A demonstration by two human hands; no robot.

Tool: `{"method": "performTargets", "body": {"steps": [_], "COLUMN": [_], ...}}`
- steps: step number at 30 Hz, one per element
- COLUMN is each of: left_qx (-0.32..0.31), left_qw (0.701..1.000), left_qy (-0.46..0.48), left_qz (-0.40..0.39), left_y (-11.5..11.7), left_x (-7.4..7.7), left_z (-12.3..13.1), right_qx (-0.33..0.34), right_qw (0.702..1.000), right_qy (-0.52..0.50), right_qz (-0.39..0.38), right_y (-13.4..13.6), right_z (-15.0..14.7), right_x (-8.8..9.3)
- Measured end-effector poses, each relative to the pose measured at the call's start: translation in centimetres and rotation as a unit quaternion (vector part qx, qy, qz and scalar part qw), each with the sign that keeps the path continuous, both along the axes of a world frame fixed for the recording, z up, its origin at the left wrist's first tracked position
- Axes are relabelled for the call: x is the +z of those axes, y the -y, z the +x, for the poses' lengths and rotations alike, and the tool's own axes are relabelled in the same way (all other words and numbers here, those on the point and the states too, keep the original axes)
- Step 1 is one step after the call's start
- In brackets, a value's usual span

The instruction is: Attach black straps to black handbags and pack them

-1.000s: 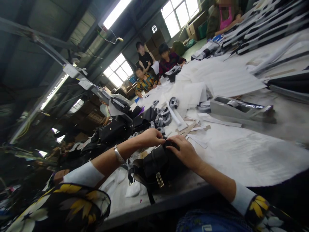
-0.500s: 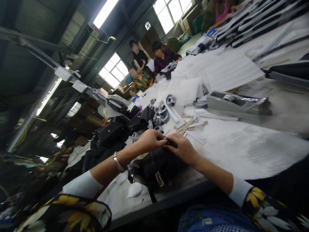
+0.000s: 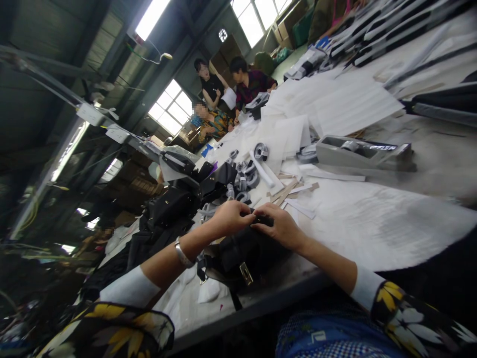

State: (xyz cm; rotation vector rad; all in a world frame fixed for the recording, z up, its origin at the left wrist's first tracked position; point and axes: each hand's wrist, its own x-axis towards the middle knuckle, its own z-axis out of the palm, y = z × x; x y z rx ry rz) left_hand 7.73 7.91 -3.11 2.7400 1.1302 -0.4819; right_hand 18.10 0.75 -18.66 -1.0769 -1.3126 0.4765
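Note:
A black bag [image 3: 238, 251] with a gold-coloured metal clasp lies near the table's front edge, a dark strap hanging down over the edge. My left hand [image 3: 233, 218] is closed in a pinch on the bag's far upper edge. Close beside it, nearly touching, my right hand [image 3: 278, 226] pinches the same dark edge between thumb and fingers. The small part right between the fingertips is partly hidden. A silver bracelet [image 3: 182, 252] circles my left wrist.
Black bags [image 3: 173, 204] are piled at left. Beyond my hands lie grey rolled strips [image 3: 248, 176], paper strips [image 3: 288, 191], white sheets [image 3: 346, 109] and a grey tape dispenser [image 3: 361, 155]. Several people sit or stand around the table's far end.
Both hands keep their pinch on the bag's edge with hardly any movement. The view has shifted slightly, and the seated person in the patterned top has moved an arm.

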Motion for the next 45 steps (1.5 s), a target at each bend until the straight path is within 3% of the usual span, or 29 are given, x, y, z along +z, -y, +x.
{"method": "performTargets", "body": {"steps": [5,10,16,18,28,35,41,45], "left_qx": [-0.014,0.003,-0.056,-0.073,-0.079,-0.035,-0.020,-0.033], "left_qw": [1.000,0.998,0.991,0.988,0.990,0.988,0.985,0.979], "left_qy": [-0.025,-0.029,-0.042,-0.033,0.109,0.150,0.163,0.198], "left_qz": [0.009,-0.053,0.114,0.131,0.045,-0.018,0.046,0.045], "left_y": [-0.2,-0.6,1.0,1.1,1.3,1.9,2.0,2.2], "left_x": [0.2,-0.4,-0.9,-0.9,-3.5,-1.8,-2.7,-3.1], "left_z": [-0.3,-0.6,-0.4,-1.1,-3.5,-4.4,-4.5,-4.3], "right_qx": [0.010,0.013,-0.022,-0.037,-0.028,0.033,0.126,0.078], "right_qw": [1.000,0.999,1.000,0.999,0.996,0.992,0.979,0.979], "right_qy": [0.025,0.037,0.020,0.016,0.004,-0.028,-0.046,-0.057], "right_qz": [0.007,0.014,-0.004,-0.016,-0.085,-0.121,-0.155,-0.179], "right_y": [0.1,0.2,-0.5,-0.3,1.5,1.0,1.3,1.2], "right_z": [0.0,-0.1,-0.4,-0.2,0.9,1.3,1.5,1.9], "right_x": [-0.1,-0.1,-0.4,-0.3,1.2,1.9,2.8,2.7]}}
